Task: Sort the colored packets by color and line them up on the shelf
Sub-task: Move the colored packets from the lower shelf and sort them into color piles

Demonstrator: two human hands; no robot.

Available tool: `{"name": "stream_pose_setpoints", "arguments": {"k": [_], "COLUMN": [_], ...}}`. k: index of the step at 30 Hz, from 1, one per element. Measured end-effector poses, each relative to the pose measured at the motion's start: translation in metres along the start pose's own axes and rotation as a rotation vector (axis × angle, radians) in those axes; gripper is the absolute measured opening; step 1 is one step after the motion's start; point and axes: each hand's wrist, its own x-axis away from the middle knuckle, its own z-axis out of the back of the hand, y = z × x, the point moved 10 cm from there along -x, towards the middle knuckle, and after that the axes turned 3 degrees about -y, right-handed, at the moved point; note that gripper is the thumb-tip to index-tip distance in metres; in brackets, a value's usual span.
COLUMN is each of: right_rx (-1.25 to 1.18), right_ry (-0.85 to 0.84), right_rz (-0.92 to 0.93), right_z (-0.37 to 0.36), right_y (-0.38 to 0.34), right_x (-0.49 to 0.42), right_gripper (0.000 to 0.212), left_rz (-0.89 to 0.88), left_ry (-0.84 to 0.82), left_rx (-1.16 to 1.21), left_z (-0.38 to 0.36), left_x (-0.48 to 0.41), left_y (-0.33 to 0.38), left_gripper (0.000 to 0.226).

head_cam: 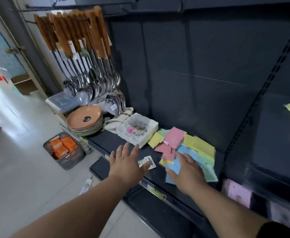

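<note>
A loose heap of flat colored packets lies on the dark shelf (116,143): pink packets (174,137), yellow packets (200,145), blue packets (186,151) and pale green packets (209,172) overlap one another. My right hand (186,170) lies flat on the near side of the heap, fingers spread over a blue packet. My left hand (128,161) hovers open over the bare shelf to the left of the heap, holding nothing, near a small white label (150,161).
White square floral dishes (138,129) stand just left of the heap, with stacked orange plates (84,118) beyond. Ladles (89,66) hang above them. A grey basket of orange boxes (64,149) sits on the floor. A lower shelf holds pinkish packs (238,193).
</note>
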Motion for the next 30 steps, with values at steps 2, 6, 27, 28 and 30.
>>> {"name": "stream_pose_setpoints", "arguments": {"k": [2,6,27,28,30], "right_rx": [-0.013,-0.094,-0.236,-0.232,-0.237], "right_ry": [-0.024,-0.066,0.182,0.188,0.206], "right_rz": [-0.031,-0.118,-0.627,-0.631,-0.638], "right_z": [-0.011,-0.037,-0.060,-0.058,-0.054], "right_y": [0.012,0.032,0.102,0.103,0.107], "right_x": [-0.012,-0.028,-0.079,-0.081,-0.083], "right_gripper": [0.074,0.072,0.090,0.094,0.101], "left_rz": [-0.005,-0.031,-0.367,-0.370,-0.380], "left_ry": [-0.033,-0.115,-0.323,-0.318,-0.301], "left_rx": [0.001,0.028,0.070,0.076,0.069], "left_z": [-0.013,-0.047,-0.154,-0.154,-0.155], "left_x": [-0.017,-0.044,-0.154,-0.155,-0.158], "left_y": [0.000,-0.007,0.000,0.001,0.003], "left_gripper": [0.078,0.083,0.080,0.080,0.083]}}
